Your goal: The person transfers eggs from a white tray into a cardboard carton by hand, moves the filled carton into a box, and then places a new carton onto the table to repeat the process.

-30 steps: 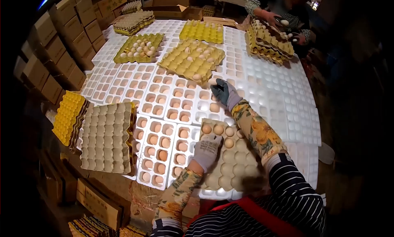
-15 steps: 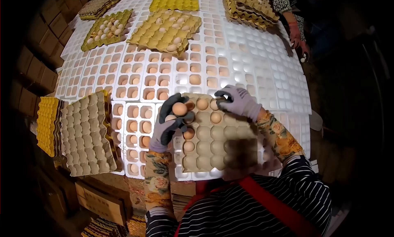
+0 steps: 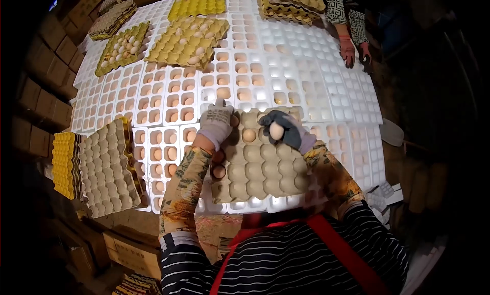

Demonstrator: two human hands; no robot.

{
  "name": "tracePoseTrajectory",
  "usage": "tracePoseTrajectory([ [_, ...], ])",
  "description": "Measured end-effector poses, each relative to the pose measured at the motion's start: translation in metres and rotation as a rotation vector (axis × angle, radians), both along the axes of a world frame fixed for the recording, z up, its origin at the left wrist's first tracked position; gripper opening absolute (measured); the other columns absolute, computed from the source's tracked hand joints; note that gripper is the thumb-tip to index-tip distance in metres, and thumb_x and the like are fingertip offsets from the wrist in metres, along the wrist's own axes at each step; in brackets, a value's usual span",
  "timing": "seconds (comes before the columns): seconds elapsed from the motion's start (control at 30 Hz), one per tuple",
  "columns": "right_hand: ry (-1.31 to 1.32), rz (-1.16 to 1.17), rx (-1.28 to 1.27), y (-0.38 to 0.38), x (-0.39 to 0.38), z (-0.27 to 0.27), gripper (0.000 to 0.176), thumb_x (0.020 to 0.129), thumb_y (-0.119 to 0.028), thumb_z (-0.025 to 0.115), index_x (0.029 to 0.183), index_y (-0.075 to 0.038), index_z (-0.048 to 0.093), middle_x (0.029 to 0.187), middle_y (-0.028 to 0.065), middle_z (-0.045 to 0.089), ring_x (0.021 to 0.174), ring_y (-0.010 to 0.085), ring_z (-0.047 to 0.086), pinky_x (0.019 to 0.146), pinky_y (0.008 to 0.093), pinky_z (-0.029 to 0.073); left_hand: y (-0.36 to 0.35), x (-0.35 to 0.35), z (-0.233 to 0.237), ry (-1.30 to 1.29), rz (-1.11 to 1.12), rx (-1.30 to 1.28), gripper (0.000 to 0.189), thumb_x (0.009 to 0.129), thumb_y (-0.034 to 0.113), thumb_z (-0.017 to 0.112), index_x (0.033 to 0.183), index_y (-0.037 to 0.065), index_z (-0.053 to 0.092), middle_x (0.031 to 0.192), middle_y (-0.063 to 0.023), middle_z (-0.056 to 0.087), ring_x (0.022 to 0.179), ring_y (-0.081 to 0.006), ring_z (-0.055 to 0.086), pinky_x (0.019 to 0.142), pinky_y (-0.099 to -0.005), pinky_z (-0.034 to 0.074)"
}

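A pale egg [image 3: 276, 131] is held over a partly filled grey-brown pulp egg tray [image 3: 254, 170], brown eggs [image 3: 219, 171] at its left edge.

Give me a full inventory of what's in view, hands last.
Held egg: one, pale, in the right hand
Grey pulp egg tray: one, grey-brown, near edge, between the forearms
Brown eggs: at least three, in that tray
Foam egg trays: many, white, covering the table; many cells hold eggs
Tan egg tray: one, far middle, holding eggs
Olive egg tray: one, far left, holding eggs
Yellow egg tray: one, far edge
Grey-topped tray stack: one, left
Yellow-topped tray stack: one, left edge
Cardboard boxes: many, brown, left
Co-worker's hands: two, pink-gloved, far right
Left hand: one, pale-gloved, over the grey tray
Right hand: one, grey-gloved, holding the egg
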State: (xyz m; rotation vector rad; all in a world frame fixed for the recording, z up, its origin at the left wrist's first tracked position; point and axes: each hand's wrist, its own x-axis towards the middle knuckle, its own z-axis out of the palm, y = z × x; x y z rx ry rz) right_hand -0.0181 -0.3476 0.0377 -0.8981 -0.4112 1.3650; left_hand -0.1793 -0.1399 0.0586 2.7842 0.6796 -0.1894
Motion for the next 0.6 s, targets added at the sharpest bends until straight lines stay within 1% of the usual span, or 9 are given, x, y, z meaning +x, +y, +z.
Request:
tracePoseTrajectory([
  [0.07,-0.725,0.375,-0.488,0.021,-0.019,0.018,0.038,0.090,-0.026,0.069,0.121,-0.008,0.056,0.111,0.0109,0.065,0.082,0.0229,0.067,0.063,0.0350,0.055,0.002,-0.003,0.005,-0.056,0.094,-0.067,0.041,0.072,0.021,0.077,0.110,0.014,0.064,0.127,-0.0148,0.054,0.111,-0.0354,0.060,0.090,-0.0446,0.053],
  [0.1,-1.480,0.260,-0.217,0.024,-0.035,-0.001,0.037,0.087,-0.026,0.069,0.118,-0.010,0.058,0.108,0.0115,0.065,0.082,0.0237,0.066,0.065,0.0381,0.051,-0.001,-0.010,0.011,-0.160,0.158,-0.099,0.040,0.071,0.023,0.078,0.107,0.012,0.065,0.120,-0.0150,0.058,0.107,-0.0347,0.062,0.088,-0.0451,0.053],
  [0.2,-2.095,0.376,-0.349,0.034,-0.068,-0.010,0.038,0.083,-0.035,0.069,0.109,-0.008,0.063,0.107,0.0114,0.063,0.095,0.0260,0.065,0.078,0.0396,0.053,0.001,-0.039,-0.015,-0.618,0.395,-0.356,0.039,0.078,0.020,0.079,0.114,0.009,0.067,0.104,-0.0100,0.067,0.092,-0.0230,0.066,0.079,-0.0329,0.053],
  [0.23,-2.059,0.352,-0.331,0.034,-0.067,-0.012,0.040,0.081,-0.033,0.070,0.112,-0.008,0.062,0.107,0.0120,0.063,0.100,0.0303,0.064,0.084,0.0401,0.052,-0.014,-0.050,-0.003,-0.842,0.590,-1.169,0.040,0.079,0.014,0.080,0.116,0.005,0.067,0.110,-0.0086,0.067,0.094,-0.0207,0.067,0.079,-0.0315,0.055],
  [0.27,-2.059,0.344,-0.337,0.031,-0.059,-0.011,0.040,0.081,-0.033,0.070,0.112,-0.008,0.062,0.107,0.0120,0.063,0.100,0.0303,0.064,0.084,0.0401,0.052,-0.021,-0.060,-0.009,-0.897,0.610,-1.314,0.039,0.087,0.003,0.071,0.124,-0.002,0.061,0.119,-0.0102,0.064,0.098,-0.0172,0.064,0.079,-0.0284,0.054],
  [0.37,-1.157,0.071,-0.206,0.012,-0.028,0.002,0.054,0.081,-0.030,0.070,0.129,-0.007,0.059,0.114,0.0125,0.063,0.105,0.0279,0.065,0.084,0.0414,0.053,-0.075,-0.096,-0.048,-1.167,0.074,-0.939,0.051,0.091,-0.004,0.058,0.141,0.001,0.047,0.129,-0.0151,0.058,0.109,-0.0211,0.061,0.088,-0.0317,0.053],
  [0.47,-1.318,0.006,-0.187,0.008,-0.008,0.011,0.050,0.080,-0.027,0.071,0.126,-0.008,0.062,0.113,0.0128,0.062,0.104,0.0278,0.064,0.082,0.0401,0.054,-0.113,-0.094,-0.071,-1.264,0.071,-1.183,0.058,0.092,-0.003,0.058,0.147,0.003,0.040,0.132,-0.0172,0.057,0.112,-0.0233,0.061,0.089,-0.0306,0.053],
  [0.57,-1.539,-0.110,-0.183,-0.002,0.008,0.022,0.044,0.079,-0.022,0.073,0.121,-0.008,0.067,0.112,0.0134,0.061,0.102,0.0277,0.064,0.079,0.0382,0.054,-0.114,-0.097,-0.103,-1.156,0.286,-2.212,0.061,0.090,-0.004,0.061,0.147,0.003,0.040,0.131,-0.0169,0.058,0.111,-0.0216,0.062,0.088,-0.0301,0.053],
  [0.6,-1.537,-0.119,-0.192,0.004,0.005,0.029,0.044,0.079,-0.022,0.073,0.121,-0.008,0.067,0.112,0.0134,0.061,0.102,0.0277,0.064,0.079,0.0382,0.054,-0.125,-0.093,-0.088,-1.189,0.369,-1.959,0.061,0.090,-0.004,0.062,0.146,0.003,0.041,0.131,-0.0165,0.058,0.110,-0.0214,0.062,0.088,-0.0309,0.053],
])
